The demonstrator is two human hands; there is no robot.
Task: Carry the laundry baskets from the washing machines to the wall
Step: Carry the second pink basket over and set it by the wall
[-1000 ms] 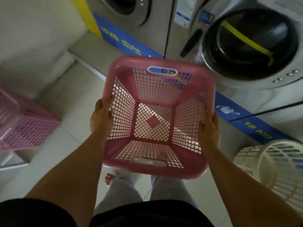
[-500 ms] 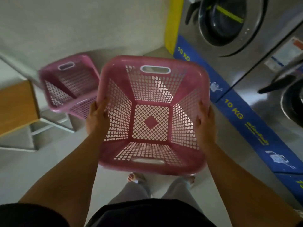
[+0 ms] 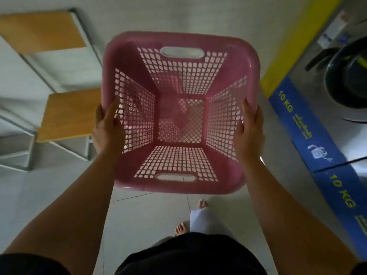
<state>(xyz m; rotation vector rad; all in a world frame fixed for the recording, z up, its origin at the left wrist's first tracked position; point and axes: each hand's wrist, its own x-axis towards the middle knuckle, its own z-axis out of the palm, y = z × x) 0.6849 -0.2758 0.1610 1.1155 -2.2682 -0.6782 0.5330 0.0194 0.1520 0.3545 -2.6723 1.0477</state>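
Pale floor tiles (image 3: 139, 213) run ahead of you to the wall (image 3: 178, 14), with washing machines (image 3: 345, 80) lined up off your right hand's side and a wooden-seated bench (image 3: 67, 114) out past your left hand. You hold the pink laundry basket (image 3: 178, 175) level in front of your body, open side up and empty. Your left hand (image 3: 108, 129) is closed over its left rim with the thumb lying inside on the mesh, and your right hand (image 3: 249, 132) clasps the right rim the same way; both grips look firm and evenly matched. The basket's two handle slots sit on the near and far sides, so its carrying axis points straight from you toward the wall, directly beyond the far rim from your grip. Neither hand is nearer the wall than the other, so setting it down there should call for a straight forward reach and an even lowering. Through the mesh something pink shows faintly below, but you cannot tell what it is.
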